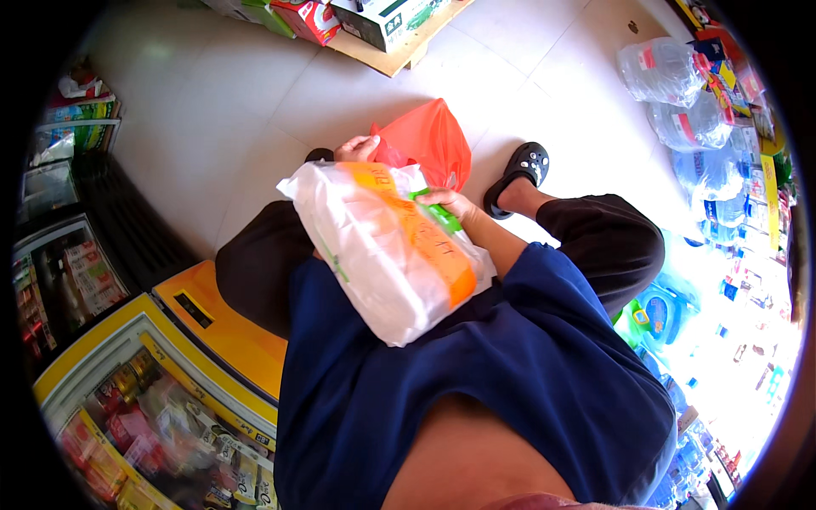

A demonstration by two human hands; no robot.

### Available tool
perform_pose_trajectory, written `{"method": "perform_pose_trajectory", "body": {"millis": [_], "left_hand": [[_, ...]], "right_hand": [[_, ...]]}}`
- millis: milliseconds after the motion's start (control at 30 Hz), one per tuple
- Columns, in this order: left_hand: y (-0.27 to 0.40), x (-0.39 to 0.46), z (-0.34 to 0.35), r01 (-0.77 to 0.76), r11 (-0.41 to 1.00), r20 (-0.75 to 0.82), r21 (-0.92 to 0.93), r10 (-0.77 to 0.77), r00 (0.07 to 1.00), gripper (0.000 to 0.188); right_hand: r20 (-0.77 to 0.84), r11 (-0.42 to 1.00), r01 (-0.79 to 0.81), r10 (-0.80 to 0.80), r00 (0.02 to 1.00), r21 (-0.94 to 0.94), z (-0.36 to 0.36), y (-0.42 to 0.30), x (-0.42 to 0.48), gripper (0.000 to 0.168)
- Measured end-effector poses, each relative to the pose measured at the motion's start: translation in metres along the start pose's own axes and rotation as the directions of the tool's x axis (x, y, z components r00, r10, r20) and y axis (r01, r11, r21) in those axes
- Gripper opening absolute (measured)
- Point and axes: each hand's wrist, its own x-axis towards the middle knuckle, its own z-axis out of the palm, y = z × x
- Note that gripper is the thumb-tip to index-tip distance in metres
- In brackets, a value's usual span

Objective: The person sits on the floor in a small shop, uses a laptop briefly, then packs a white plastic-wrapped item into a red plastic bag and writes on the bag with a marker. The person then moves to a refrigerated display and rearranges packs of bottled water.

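Note:
A white plastic-wrapped pack (382, 242) with an orange, handwritten band lies tilted over my lap, rounded shapes showing through its wrap. My right hand (449, 201) grips its upper right edge at a green strip. Just beyond the pack's far edge, my left hand (357, 148) has its fingers closed on the gathered edge of a red plastic bag (433, 143). That bag hangs between my feet, behind the pack. Most of my left forearm is hidden under the pack.
A wooden pallet (389, 60) bearing cartons (386, 22) stands ahead on the tiled floor. To the left are a yellow-rimmed chest freezer (95, 357) and shelving. Large wrapped water bottles (663, 70) line the right side. My black clog (526, 166) rests on the floor.

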Motion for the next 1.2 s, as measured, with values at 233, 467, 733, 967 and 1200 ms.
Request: {"method": "perform_pose_trajectory", "body": {"millis": [233, 467, 733, 967, 1200], "left_hand": [[0.010, 0.003, -0.015, 0.175, 0.984, 0.240, 0.038, -0.178, 0.954, 0.013], [-0.013, 0.007, -0.033, -0.158, 0.984, 0.265, 0.081, 0.131, 0.955, 0.016], [0.036, -0.009, 0.013, -0.125, 0.980, 0.026, 0.153, 0.123, 0.992, 0.011], [0.035, -0.029, 0.024, -0.306, 0.706, 0.087, 0.639, 0.330, 0.940, 0.012], [0.014, -0.046, 0.031, -0.360, 0.657, 0.153, 0.662, 0.351, 0.924, 0.008]], "right_hand": [[0.190, 0.994, 0.106, -0.100, 0.977, -0.021, -0.030, 0.008, 0.063, 0.057], [-0.073, 0.954, 0.155, -0.179, 0.981, -0.255, -0.105, -0.030, 0.072, 0.039], [-0.419, 0.795, 0.054, -0.375, 0.827, -0.604, -0.151, -0.083, 0.013, 0.032], [-0.620, 0.892, 0.069, -0.364, 0.695, -0.447, -0.148, -0.100, 0.014, 0.029], [-0.528, 0.555, -0.173, -0.583, 0.618, -0.814, -0.110, -0.112, 0.061, 0.047]]}}
